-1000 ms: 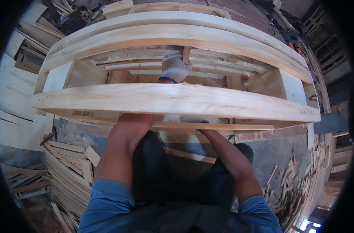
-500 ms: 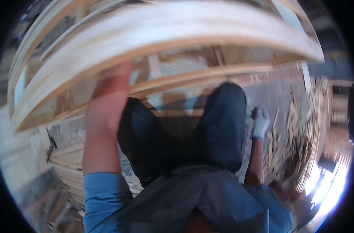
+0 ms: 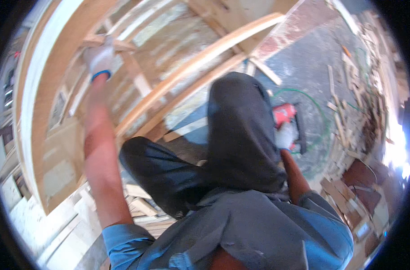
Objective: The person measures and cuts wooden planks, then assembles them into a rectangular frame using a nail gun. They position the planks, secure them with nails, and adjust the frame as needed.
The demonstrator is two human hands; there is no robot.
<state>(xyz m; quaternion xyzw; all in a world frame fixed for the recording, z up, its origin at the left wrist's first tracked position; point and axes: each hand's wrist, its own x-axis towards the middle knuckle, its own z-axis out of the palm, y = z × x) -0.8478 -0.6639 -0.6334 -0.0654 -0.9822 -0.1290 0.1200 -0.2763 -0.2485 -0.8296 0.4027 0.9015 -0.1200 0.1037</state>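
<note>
My left hand (image 3: 99, 59), in a white glove with a blue cuff, reaches inside a large wooden frame (image 3: 144, 96) at the upper left. Its slightly blurred fingers close over a short wooden strip (image 3: 121, 45) that crosses another piece of wood. Beside my right knee, my gloved right hand (image 3: 286, 136) is wrapped round the handle of a red and black nail gun (image 3: 283, 114). The nail gun is low, close to the floor, and my knee hides part of it.
A wide curved board (image 3: 63, 67) forms the frame's left side. A thin green hose (image 3: 324, 117) loops across the grey floor (image 3: 310, 81) near the nail gun. Wood offcuts (image 3: 344, 117) are heaped at the right, cardboard-like pieces (image 3: 349, 200) at the lower right, loose slats (image 3: 142, 207) at the lower left.
The view has turned and the frame appears tilted leftward. My left hand, hidden behind the board before, now shows at the strip. My right hand, seen without a tool before, now holds the nail gun.
</note>
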